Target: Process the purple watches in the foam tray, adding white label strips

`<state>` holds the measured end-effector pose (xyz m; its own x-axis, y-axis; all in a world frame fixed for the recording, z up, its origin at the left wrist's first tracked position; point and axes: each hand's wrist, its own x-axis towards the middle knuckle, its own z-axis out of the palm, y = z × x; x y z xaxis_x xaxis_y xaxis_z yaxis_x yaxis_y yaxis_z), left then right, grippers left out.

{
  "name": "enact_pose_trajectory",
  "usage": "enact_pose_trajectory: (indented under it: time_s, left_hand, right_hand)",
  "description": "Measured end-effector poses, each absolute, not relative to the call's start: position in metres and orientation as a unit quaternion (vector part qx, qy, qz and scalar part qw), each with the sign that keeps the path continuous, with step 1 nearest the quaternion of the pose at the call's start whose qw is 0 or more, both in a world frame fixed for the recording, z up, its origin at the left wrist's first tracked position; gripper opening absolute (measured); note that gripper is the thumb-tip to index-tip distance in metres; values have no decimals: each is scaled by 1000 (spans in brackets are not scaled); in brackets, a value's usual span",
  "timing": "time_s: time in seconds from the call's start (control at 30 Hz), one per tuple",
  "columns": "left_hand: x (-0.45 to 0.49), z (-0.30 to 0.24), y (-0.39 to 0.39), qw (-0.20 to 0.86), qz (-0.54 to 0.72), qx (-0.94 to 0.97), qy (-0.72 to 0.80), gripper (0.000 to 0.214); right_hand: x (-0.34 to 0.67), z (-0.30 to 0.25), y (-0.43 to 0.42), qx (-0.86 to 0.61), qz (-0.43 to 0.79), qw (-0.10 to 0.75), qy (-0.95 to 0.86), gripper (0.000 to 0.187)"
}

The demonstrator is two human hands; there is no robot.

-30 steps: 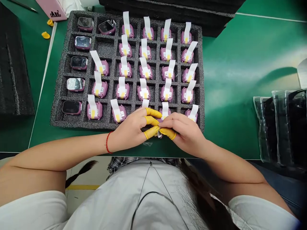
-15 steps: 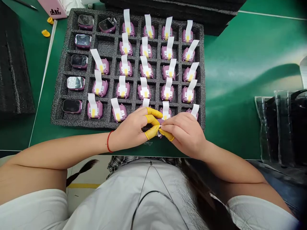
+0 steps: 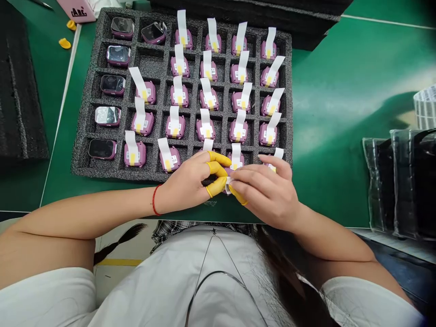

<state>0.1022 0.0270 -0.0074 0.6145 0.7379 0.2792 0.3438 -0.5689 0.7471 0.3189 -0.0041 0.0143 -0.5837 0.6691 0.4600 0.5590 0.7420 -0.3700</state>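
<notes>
My left hand (image 3: 189, 179) and my right hand (image 3: 269, 190) meet just in front of the tray, both with yellow finger cots. Between them they pinch a purple smartwatch body (image 3: 227, 182), which is mostly hidden by my fingers. A white label strip (image 3: 230, 180) shows on it beside my right fingers. A red string bracelet (image 3: 154, 200) circles my left wrist. The black foam tray (image 3: 102, 175) lies just beyond my hands. Its cells hold several purple watch bodies with white tags, such as one (image 3: 169, 160), and several bare-faced watches, such as one (image 3: 102, 149).
A black foam sheet (image 3: 20, 104) lies left of the tray, with more black foam (image 3: 245, 11) behind it. Loose yellow finger cots (image 3: 64, 43) lie on the green mat (image 3: 340, 68). Clear bags (image 3: 391, 181) and a white label roll (image 3: 425, 106) stand at right.
My right hand has shifted rightward and its outer fingers have lifted, showing more of the white label. A white label roll has come into view at right as the view shifted slightly.
</notes>
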Motion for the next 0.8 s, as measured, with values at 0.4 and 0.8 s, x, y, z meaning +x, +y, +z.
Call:
enact_pose_trajectory:
  time_s: [0.4, 0.8]
  left_hand:
    - [91, -10, 35, 233, 213, 933, 175, 22]
    - [93, -26, 22, 53, 249, 951, 176, 42]
  right_hand:
    - [329, 16, 15, -526, 492, 395, -570, 23]
    - [318, 10, 12, -501, 471, 291, -665, 23]
